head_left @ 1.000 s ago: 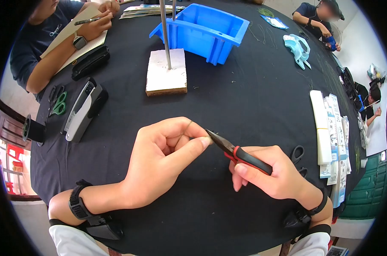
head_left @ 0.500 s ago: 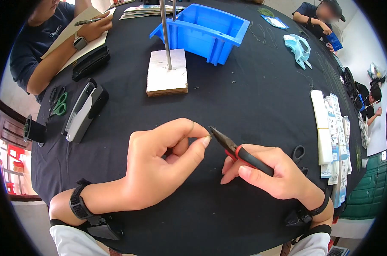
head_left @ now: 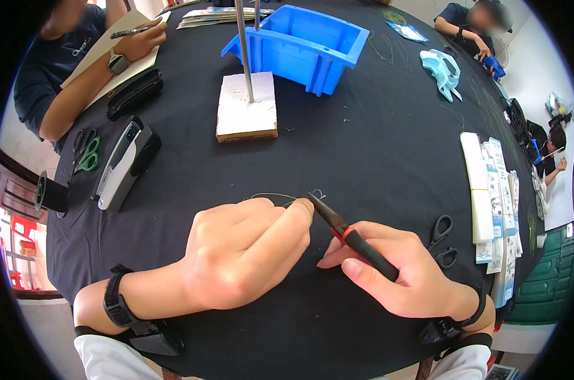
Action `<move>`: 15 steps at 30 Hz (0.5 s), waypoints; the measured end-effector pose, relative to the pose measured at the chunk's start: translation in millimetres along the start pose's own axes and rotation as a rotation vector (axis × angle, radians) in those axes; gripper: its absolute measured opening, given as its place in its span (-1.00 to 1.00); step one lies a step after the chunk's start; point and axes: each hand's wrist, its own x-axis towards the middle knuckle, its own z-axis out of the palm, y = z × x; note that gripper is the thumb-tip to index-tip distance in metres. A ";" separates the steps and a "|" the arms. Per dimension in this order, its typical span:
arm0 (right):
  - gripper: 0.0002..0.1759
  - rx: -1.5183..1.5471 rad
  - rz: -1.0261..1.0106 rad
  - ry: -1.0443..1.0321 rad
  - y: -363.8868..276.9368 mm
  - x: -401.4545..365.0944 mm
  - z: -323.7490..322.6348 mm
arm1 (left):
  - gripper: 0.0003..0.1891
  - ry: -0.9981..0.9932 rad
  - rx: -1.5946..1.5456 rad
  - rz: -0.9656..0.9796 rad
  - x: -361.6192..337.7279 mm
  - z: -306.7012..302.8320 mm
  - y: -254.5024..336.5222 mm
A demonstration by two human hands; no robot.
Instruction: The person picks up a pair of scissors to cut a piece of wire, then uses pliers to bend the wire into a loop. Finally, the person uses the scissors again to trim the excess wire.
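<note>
My left hand [head_left: 249, 256] is closed, knuckles up, with thumb and fingertips mostly hidden under it. A thin greenish line [head_left: 271, 195] comes out from its forefinger and curves over the black cloth, with a small loop near the pliers' tip. My right hand [head_left: 410, 272] is wrapped round needle-nose pliers [head_left: 369, 255] with black and red handles. Their dark jaws point up and left, right beside my left forefinger. Whether the jaws grip the line is too small to tell. Black scissors [head_left: 440, 240] lie just right of my right hand.
A white block [head_left: 247, 107] with a metal rod stands before a blue bin [head_left: 299, 50]. Left are a stapler [head_left: 125, 164], green-handled scissors [head_left: 87, 154] and a black spool [head_left: 51, 193]. White packets [head_left: 489, 196] lie right. Other people sit around the table.
My left hand has rolled over so its knuckles face up, and a curve of line now shows beyond it. The right hand with the pliers has shifted slightly down and left, uncovering the black scissors.
</note>
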 end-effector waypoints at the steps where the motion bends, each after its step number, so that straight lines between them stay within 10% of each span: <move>1: -0.81 -0.014 0.023 0.000 -2.8 -0.5 0.9 | -0.82 -0.014 0.018 0.018 0.3 -0.6 0.3; 15: -0.82 -0.125 0.018 0.037 -10.5 -2.8 3.3 | -0.78 -0.071 0.120 0.150 1.2 0.4 1.6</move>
